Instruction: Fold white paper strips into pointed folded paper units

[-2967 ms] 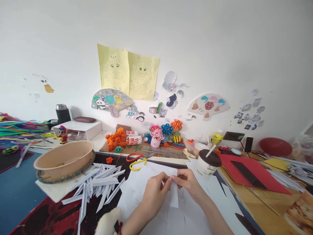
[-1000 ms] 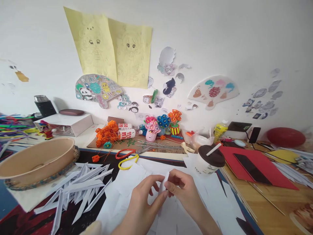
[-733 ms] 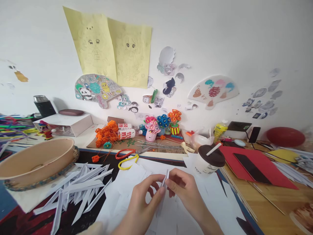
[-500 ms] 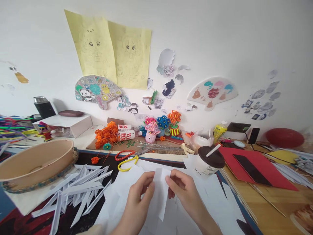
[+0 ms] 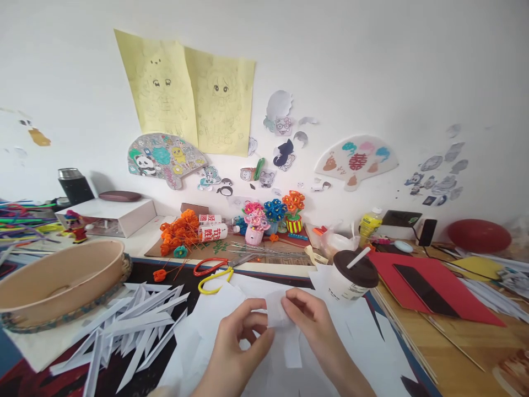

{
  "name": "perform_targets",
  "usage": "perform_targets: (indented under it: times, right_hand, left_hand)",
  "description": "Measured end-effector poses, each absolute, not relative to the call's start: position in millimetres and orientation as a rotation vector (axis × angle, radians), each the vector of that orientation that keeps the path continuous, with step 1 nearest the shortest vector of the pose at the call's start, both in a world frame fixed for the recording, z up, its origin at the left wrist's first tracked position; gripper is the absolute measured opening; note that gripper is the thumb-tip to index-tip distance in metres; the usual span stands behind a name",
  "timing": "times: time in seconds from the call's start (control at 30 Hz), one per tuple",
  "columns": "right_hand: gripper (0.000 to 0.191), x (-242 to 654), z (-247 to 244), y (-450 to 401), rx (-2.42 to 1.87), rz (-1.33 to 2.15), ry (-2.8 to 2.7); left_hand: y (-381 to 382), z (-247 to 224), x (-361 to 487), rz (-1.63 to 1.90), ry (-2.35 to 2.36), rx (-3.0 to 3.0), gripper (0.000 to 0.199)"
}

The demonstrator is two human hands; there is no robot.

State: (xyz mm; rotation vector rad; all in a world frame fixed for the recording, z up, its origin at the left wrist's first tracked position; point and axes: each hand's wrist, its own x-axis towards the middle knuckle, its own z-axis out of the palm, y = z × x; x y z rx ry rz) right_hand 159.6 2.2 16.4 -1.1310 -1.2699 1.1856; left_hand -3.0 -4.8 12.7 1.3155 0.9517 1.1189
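Note:
Between my two hands is a small piece of white paper (image 5: 278, 310), held up over white sheets (image 5: 215, 325). My left hand (image 5: 243, 339) pinches its left edge between thumb and fingers. On the right side, my right hand (image 5: 309, 325) grips the paper's upper corner with thumb and forefinger. A white strip (image 5: 293, 350) hangs or lies just below the held piece; whether the two are joined is unclear. Many folded white paper strips (image 5: 136, 325) lie in a loose heap left of my hands.
Scissors (image 5: 215, 273) with red and yellow handles lie beyond my hands. A lidded cup (image 5: 353, 278) with a straw stands right of them. A round basket (image 5: 61, 275) is at the left, orange flowers (image 5: 179, 231) at the back, a red folder (image 5: 388, 270) at the right.
The paper between my hands now shows a shorter, broader upper part, with the strip's lower end shifted right. My left fingers have spread into a rounder pinch. The view has tilted slightly.

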Motion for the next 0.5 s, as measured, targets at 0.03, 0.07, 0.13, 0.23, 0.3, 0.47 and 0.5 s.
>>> perform_targets:
  times: [0.03,0.07,0.13,0.23,0.3,0.47,0.5]
  right_hand:
    - [0.031,159.7,15.3,2.8,-1.121,1.186,-1.265]
    - [0.031,159.6,14.5,3.2,-1.113,1.187,-1.259]
    - [0.031,159.2,13.9,3.2,-1.109,1.194,-1.244]
    - [0.032,158.3,14.6,1.8,-1.101,1.215,-1.225]
    - [0.033,158.0,14.8,1.0,-1.099,1.231,-1.209]
    - [0.041,157.5,11.9,1.5,-1.146,1.279,-1.270]
    - [0.042,157.2,11.4,1.8,-1.155,1.298,-1.302]
  left_hand:
    - [-5.4,13.9,-2.2,1.118,0.940,1.322,0.026]
    - [-5.5,14.6,-1.5,1.112,0.934,1.330,0.025]
    - [-4.6,15.0,-0.5,1.082,0.943,1.352,0.022]
    - [-2.6,13.4,0.3,0.969,0.972,1.397,0.020]
    - [-2.0,11.9,0.4,0.910,0.996,1.417,0.024]
    - [-1.9,11.4,-0.7,1.034,1.077,1.418,0.030]
    - [-1.8,11.9,-1.1,1.067,1.098,1.413,0.030]
